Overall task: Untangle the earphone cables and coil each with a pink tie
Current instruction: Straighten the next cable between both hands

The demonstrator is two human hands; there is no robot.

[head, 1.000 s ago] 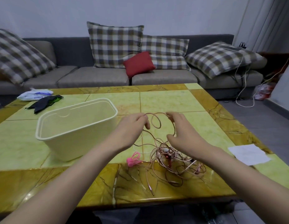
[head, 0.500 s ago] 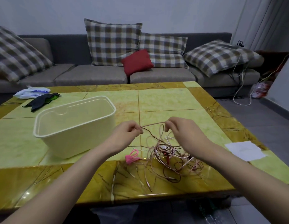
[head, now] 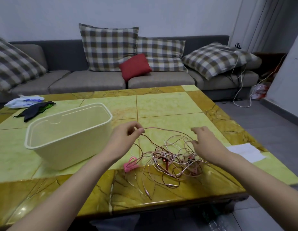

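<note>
A tangle of rose-gold and white earphone cables (head: 173, 160) lies on the yellow marble table (head: 170, 105), near its front edge. My left hand (head: 126, 139) pinches one strand of the cable between thumb and fingertips and holds it a little above the table. That strand arcs rightward toward my right hand (head: 205, 142), whose fingers are spread and loosely curved over the tangle; I see no cable gripped in it. The pink ties (head: 130, 164) lie bunched on the table just left of the tangle, below my left wrist.
A cream plastic bin (head: 68, 132) stands left of my hands. A white paper sheet (head: 246, 151) lies at the table's right edge. A black cloth (head: 35, 110) and a white bag (head: 23, 101) sit at the far left. A grey sofa with cushions is behind.
The loop held between both hands has come apart. My right hand has let go of the cable and moved right and opened; my left hand still pinches a strand.
</note>
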